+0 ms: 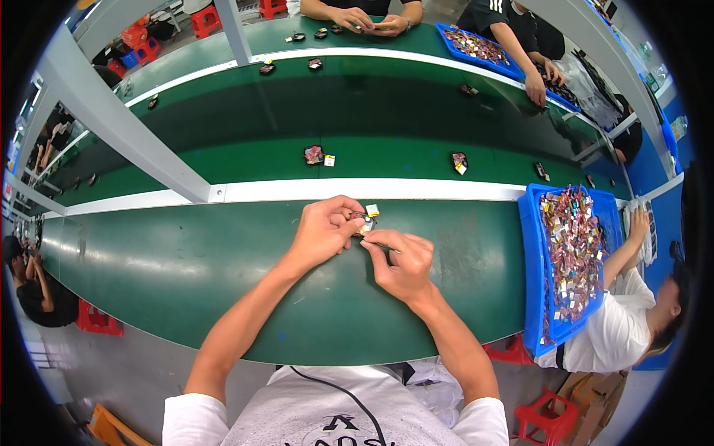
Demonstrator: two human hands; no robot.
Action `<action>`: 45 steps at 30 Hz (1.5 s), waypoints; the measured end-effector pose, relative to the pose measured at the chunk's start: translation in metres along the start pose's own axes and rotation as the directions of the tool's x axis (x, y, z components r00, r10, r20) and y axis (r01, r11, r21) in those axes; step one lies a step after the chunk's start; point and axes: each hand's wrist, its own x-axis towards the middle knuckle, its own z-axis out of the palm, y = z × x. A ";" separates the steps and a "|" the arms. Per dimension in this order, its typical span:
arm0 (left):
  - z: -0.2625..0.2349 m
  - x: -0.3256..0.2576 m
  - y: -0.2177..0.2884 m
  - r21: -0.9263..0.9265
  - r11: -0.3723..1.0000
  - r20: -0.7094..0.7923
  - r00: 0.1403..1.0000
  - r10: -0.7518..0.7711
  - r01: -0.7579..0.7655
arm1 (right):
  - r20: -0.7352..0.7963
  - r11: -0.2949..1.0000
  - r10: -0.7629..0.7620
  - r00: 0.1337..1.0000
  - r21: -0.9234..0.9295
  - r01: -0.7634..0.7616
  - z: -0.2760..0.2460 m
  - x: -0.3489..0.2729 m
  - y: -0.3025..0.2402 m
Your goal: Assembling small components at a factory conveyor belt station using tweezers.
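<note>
Above the green workbench, my left hand grips a small electronic assembly with a dark rim, wires and reddish parts. A yellow-and-white tab sticks out at its far side. My right hand is closed in a pinch against the near right side of the assembly. Something thin and dark shows along its fingers, too small to name. The fingers cover much of the assembly.
At right stands a blue tray heaped with small wired parts. Beyond the white rail, a green conveyor belt carries similar assemblies. A grey post rises at left. Co-workers sit across and at right.
</note>
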 end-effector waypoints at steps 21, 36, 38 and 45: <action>-0.158 0.105 -0.011 0.858 0.428 -0.504 0.617 0.604 0.282 | -0.156 1.000 0.019 0.988 0.013 -0.017 -0.012 0.007 0.008; -0.127 0.119 0.009 0.711 0.700 -0.233 0.961 0.151 0.062 | -0.103 0.997 0.072 0.992 0.012 -0.071 -0.013 0.008 0.008; -0.130 0.114 0.012 0.558 0.822 -0.238 0.971 0.032 0.110 | -0.093 0.997 0.072 0.993 0.017 -0.071 -0.014 0.007 0.009; -0.068 0.062 0.027 0.358 0.931 -0.222 0.963 0.153 -0.065 | -0.026 0.826 0.463 0.886 0.376 -0.420 -0.021 0.005 0.009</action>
